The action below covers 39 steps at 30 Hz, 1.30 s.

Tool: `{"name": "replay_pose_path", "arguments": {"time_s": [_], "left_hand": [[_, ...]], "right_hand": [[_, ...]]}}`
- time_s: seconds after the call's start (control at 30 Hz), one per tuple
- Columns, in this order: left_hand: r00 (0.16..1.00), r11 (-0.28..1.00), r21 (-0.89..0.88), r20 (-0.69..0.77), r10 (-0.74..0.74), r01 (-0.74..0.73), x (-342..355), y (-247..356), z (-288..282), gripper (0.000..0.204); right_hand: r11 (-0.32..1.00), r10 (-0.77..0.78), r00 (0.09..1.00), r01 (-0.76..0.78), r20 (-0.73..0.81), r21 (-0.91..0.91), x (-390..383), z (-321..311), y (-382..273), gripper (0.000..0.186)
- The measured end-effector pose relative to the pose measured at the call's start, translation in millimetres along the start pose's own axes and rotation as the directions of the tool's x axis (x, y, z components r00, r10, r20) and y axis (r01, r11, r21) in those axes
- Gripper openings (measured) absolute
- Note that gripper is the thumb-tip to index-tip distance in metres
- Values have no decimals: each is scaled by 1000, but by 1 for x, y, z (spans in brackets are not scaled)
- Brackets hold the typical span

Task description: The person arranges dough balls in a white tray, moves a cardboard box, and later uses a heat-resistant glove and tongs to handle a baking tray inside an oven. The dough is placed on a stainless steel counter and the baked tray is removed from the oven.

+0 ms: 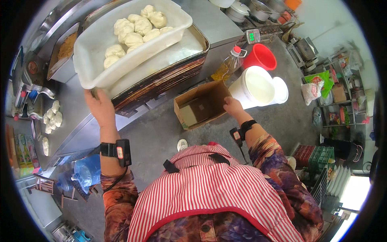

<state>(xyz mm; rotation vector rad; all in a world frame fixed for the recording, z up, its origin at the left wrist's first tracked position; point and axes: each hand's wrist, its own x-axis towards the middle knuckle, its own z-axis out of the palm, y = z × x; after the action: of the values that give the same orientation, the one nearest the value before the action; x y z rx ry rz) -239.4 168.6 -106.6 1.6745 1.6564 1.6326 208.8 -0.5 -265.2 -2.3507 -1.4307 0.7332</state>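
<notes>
A white plastic tub [86, 60] with several pale dough balls [143, 26] rests on a stack of dark-edged baking trays [161, 78] at the upper left. My left hand [100, 108] is at the near left corner, just below the tub, its fingers closed about the corner of a baking tray; the fingertips are partly hidden. In front of me, to the right, my right hand [234, 107] is curled closed beside the rim of an open cardboard box [201, 107]. I cannot tell whether it touches the box or holds anything.
Right of the box stand a white bucket [258, 86], a red basin [260, 58] and an oil bottle [226, 66]. A small scale [252, 36] shows a lit display. More dough pieces [52, 117] lie on the metal counter [76, 121] at left. Shelves [342, 92] line the right wall.
</notes>
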Motion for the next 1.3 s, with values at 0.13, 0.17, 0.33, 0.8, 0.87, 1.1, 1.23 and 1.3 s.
{"name": "replay_pose_path", "arguments": {"time_s": [0.13,0.17,0.33,0.8,0.87,1.1,1.23,1.3], "left_hand": [[962,939,-268,-106,-252,216,-36,-25,-11,44],[921,887,-299,-58,-385,352,-49,-34,-17,44],[495,345,-427,316,-809,836,-139,-74,-52,40],[124,37,-357,226,-966,933,-360,16,-177,30],[108,23,-393,194,-975,919,-376,28,-190,29],[83,18,-401,146,-986,916,-408,49,-224,28],[6,-31,-328,111,-994,944,-430,48,-251,27],[23,-25,-351,133,-991,936,-444,37,-266,27]], "right_hand": [[996,25,986,-11,167,-83,-4,29,44,40],[994,33,979,-10,199,-112,-4,36,54,38],[996,43,973,-25,226,-82,-2,67,94,39],[661,-153,861,453,485,-598,28,126,106,50],[621,6,804,464,595,-632,36,135,103,50],[435,-212,739,657,639,-615,35,179,104,20],[407,-276,731,677,623,-614,32,190,86,21],[422,-277,749,658,602,-624,26,199,68,21]]}}
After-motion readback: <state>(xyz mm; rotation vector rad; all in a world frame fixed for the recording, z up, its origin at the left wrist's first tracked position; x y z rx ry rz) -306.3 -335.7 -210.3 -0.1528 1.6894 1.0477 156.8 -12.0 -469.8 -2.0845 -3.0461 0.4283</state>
